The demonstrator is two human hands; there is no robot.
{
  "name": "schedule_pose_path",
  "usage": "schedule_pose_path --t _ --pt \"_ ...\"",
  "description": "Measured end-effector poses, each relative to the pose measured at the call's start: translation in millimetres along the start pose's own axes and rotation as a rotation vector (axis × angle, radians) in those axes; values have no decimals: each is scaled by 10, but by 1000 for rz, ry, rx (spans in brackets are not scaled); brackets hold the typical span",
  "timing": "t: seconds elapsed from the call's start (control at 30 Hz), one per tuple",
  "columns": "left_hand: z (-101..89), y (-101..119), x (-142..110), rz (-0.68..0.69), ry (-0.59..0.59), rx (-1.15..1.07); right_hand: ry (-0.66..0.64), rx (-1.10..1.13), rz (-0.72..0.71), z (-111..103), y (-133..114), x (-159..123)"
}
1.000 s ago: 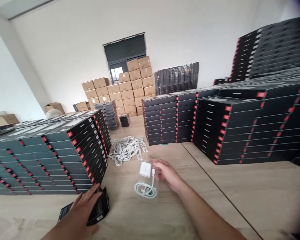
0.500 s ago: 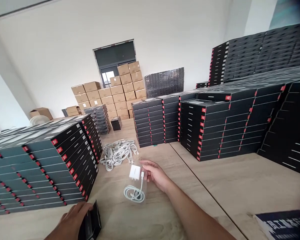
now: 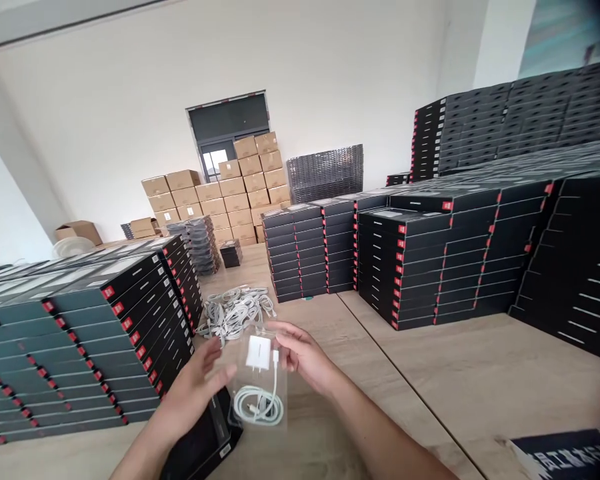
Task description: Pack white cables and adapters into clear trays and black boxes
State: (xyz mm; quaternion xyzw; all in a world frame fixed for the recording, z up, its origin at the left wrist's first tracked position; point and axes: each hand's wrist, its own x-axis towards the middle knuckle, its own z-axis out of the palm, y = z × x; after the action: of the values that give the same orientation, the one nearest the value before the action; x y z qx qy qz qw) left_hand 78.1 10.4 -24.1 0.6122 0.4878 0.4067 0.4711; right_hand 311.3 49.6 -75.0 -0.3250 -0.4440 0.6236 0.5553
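Note:
In my right hand (image 3: 303, 353) is a clear plastic tray (image 3: 281, 400), pinched at its upper right edge. A white charger plug (image 3: 258, 352) sits in the tray's upper part, and a coiled white cable (image 3: 260, 405) in its lower part. My left hand (image 3: 193, 383), fingers apart, is just left of the tray, holding nothing that I can see. Below it lies a black box (image 3: 205, 440), partly hidden by the left hand and forearm. Behind both hands a heap of white cables (image 3: 237, 310) rests on the wooden table (image 3: 340, 413).
Stacked black boxes (image 3: 80, 333) stand at the left, and more black box stacks (image 3: 420, 267) at the right. Farther back are clear trays in a stack (image 3: 197, 243), a small dark box (image 3: 231, 253) and cardboard boxes (image 3: 235, 193). A dark printed sheet (image 3: 565, 453) lies front right.
My left hand has let go of the black box and moved up and right toward the tray. The black box now shows more fully. The tray has come slightly nearer and left.

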Motion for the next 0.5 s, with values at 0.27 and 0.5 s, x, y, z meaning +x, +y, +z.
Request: schedule_pose_path --t 0.27,0.5 --pt "532 -78 117 -235 -1 -803 57 -469 -304 240 25 -80" --pt "547 -99 47 -260 22 -847 49 -748 -381 285 58 -138"
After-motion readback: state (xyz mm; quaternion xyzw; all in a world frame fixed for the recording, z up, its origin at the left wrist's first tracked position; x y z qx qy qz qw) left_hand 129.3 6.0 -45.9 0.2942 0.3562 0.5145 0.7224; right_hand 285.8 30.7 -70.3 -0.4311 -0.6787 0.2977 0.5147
